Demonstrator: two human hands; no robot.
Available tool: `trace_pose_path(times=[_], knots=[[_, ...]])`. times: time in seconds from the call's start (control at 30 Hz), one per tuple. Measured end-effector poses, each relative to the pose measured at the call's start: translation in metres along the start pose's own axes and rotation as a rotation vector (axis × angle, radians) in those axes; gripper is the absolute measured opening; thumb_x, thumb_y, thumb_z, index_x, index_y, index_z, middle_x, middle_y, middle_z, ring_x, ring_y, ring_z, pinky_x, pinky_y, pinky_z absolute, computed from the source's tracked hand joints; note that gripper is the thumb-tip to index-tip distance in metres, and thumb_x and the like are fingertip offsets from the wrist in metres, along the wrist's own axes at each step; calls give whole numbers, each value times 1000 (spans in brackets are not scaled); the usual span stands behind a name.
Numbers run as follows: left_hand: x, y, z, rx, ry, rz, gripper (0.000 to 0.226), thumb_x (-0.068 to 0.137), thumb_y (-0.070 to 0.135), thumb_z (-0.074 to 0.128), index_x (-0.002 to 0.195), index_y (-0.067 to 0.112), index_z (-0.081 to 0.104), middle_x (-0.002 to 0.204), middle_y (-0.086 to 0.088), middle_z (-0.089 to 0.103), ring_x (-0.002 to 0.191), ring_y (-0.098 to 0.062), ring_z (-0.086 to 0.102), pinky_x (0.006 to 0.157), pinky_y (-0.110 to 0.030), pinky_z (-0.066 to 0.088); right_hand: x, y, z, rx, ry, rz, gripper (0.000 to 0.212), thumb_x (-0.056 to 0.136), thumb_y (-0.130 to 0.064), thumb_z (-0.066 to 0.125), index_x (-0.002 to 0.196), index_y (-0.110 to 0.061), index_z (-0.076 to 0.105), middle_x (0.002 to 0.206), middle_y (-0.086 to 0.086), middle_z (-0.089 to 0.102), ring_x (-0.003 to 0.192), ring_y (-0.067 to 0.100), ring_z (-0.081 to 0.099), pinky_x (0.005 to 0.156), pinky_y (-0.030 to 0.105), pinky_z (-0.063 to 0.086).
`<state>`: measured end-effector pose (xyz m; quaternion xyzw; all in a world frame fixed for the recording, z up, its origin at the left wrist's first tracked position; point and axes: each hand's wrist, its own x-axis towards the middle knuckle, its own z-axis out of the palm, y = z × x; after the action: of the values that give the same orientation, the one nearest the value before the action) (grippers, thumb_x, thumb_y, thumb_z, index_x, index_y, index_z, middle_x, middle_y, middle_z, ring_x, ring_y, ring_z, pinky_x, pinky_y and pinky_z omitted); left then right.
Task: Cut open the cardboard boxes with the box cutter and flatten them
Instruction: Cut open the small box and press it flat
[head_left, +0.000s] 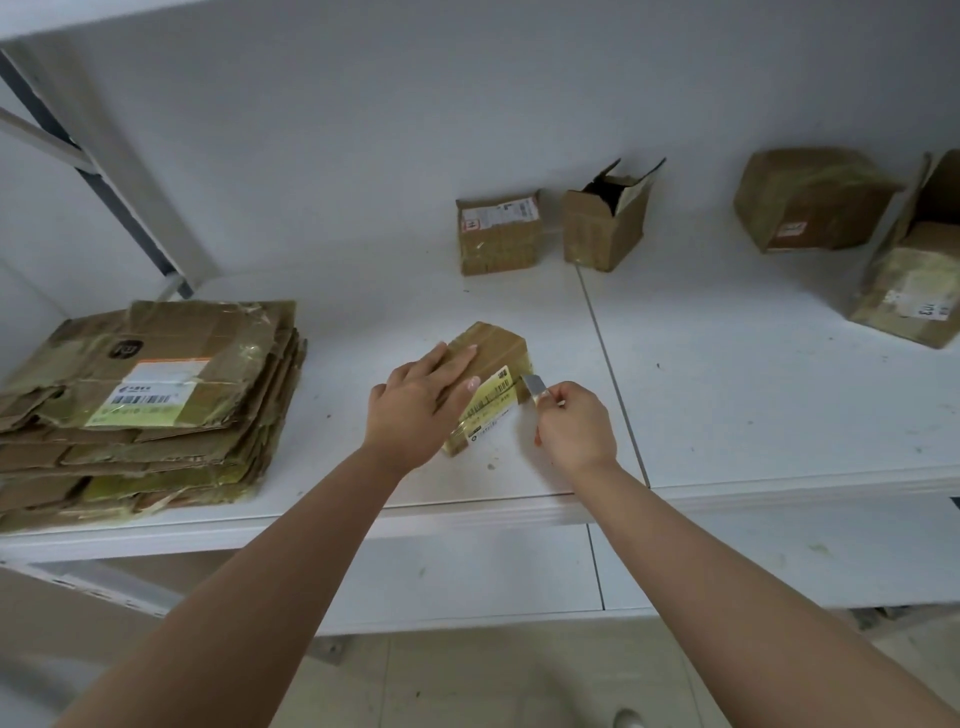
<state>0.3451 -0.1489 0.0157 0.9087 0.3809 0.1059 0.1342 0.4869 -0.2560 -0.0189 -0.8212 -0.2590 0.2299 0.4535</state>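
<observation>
A small taped cardboard box with a yellow label lies on the white shelf in the middle. My left hand presses flat on top of it, fingers straight. My right hand grips the box cutter; its metal blade end touches the box's right edge near the label. Most of the cutter's handle is hidden inside my fist.
A stack of flattened cardboard lies at the left of the shelf. At the back stand a sealed small box and an open box. Two larger boxes sit at the far right. A lower shelf runs below.
</observation>
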Motion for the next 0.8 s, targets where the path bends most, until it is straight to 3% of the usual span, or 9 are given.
trace_pose_path(times=[0.2, 0.43, 0.57, 0.8], knots=[[-7, 15, 2, 116, -22, -28, 50, 98, 54, 23, 147, 49, 14, 159, 7, 18, 135, -30, 32, 106, -42, 26, 11, -10, 10, 57, 13, 105, 29, 95, -22, 42, 90, -4, 64, 87, 10, 68, 78, 27, 62, 65, 29, 47], [-1, 34, 3, 153, -94, -63, 53, 99, 54, 21, 149, 46, 6, 158, -7, 18, 129, -38, 37, 105, -45, 30, 31, -31, 10, 102, 7, 150, 23, 94, -22, 46, 86, -4, 58, 87, 12, 65, 78, 29, 62, 65, 30, 47], [0, 32, 5, 174, -131, -46, 50, 100, 51, 11, 147, 49, -2, 161, -7, 7, 133, -38, 33, 109, -48, 21, 32, -32, 8, 82, -25, 120, 26, 95, -19, 44, 87, -2, 61, 88, 16, 65, 76, 30, 60, 64, 28, 43], [4, 27, 7, 92, -149, -37, 49, 99, 51, 8, 148, 50, 1, 161, -5, -2, 145, -33, 13, 114, -56, 7, 12, -26, 1, 51, -149, 77, 28, 92, -13, 45, 68, -6, 57, 67, 11, 60, 59, 23, 54, 55, 26, 41]])
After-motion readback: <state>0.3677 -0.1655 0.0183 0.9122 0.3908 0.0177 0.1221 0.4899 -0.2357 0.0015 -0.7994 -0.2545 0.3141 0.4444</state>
